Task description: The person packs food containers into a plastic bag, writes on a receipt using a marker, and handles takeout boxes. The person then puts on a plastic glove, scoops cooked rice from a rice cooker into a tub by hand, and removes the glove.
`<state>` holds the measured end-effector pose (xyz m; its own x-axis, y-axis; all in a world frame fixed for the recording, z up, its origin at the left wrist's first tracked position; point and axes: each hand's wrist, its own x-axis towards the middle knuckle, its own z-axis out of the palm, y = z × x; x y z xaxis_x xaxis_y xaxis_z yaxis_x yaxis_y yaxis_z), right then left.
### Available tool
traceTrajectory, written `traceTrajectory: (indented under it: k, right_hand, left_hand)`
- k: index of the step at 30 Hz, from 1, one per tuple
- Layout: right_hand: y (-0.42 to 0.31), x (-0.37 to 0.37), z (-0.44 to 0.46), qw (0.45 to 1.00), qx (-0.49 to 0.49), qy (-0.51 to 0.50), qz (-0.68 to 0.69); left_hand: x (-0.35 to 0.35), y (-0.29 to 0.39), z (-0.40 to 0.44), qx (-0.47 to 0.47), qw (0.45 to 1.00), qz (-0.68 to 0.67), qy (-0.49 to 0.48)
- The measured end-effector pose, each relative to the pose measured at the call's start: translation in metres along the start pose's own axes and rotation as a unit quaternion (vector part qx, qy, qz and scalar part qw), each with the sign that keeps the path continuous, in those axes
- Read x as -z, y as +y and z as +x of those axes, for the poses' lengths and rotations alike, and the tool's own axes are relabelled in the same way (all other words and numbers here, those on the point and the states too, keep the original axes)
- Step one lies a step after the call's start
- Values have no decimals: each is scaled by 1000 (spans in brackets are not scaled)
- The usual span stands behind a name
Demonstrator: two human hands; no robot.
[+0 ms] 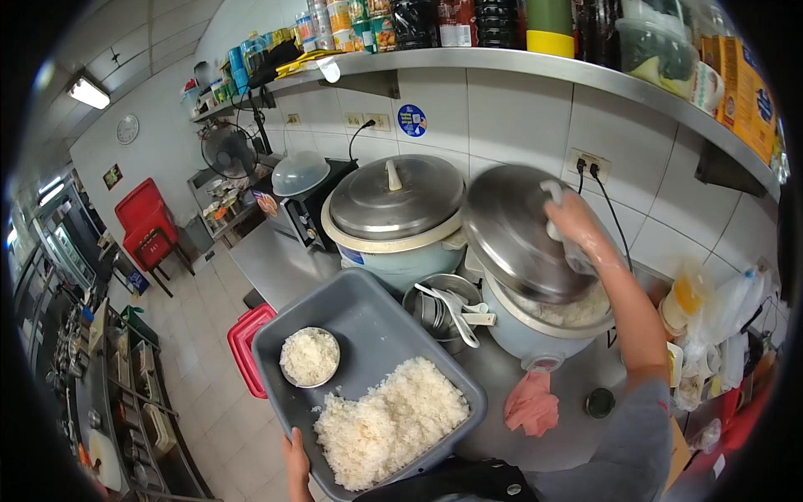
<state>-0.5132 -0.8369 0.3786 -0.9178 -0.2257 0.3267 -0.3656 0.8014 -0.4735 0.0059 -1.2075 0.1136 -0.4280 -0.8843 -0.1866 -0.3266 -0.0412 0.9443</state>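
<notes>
My right hand (577, 224) grips the white handle of a steel pot lid (502, 226), which is tilted up over the right-hand rice cooker (535, 322). White rice (569, 311) shows inside below the lid's edge. My left hand (295, 462) holds the near left rim of a grey plastic tub (368, 309). A heap of cooked rice (385, 422) lies in the tub's near part, and a small metal bowl (328, 378) full of rice sits at its far left. The left fingers are partly hidden under the tub.
Another rice cooker (393, 251), lid on, stands left of the first. Between them is a metal pot (427, 318) with white ladles. A pink cloth (532, 404) and a dark round lid (599, 403) lie on the steel counter. Overhead runs a loaded shelf (468, 58).
</notes>
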Motion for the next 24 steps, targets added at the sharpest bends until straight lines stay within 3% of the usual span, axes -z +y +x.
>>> traceTrajectory:
  k: [3,7,9,13,15,19,20,22,24]
  right_hand:
    - [-66,-24,41,998,55,-22,32]
    - [-131,-111,102,996,50,-29,72]
    - [-156,-138,115,993,114,-36,8]
    - [-165,-199,154,996,55,-40,53]
    - [-157,-205,158,993,31,-74,87]
    - [-136,-157,142,971,144,-187,30]
    - [-120,-136,136,975,127,-182,23]
    - [-100,-99,126,943,111,-308,66]
    - [-77,-52,101,941,130,-312,36]
  left_hand:
    - [-6,21,-7,-10,999,38,26]
    - [-4,17,2,-15,998,57,23]
    - [-6,27,-2,10,999,47,17]
    - [-11,50,-8,81,989,123,25]
    - [-14,51,-11,82,993,79,35]
    - [-11,37,-4,58,997,43,15]
    - [-10,31,-2,37,999,22,10]
    - [-11,31,-1,35,999,10,-10]
    - [-8,20,4,12,1000,-16,-16]
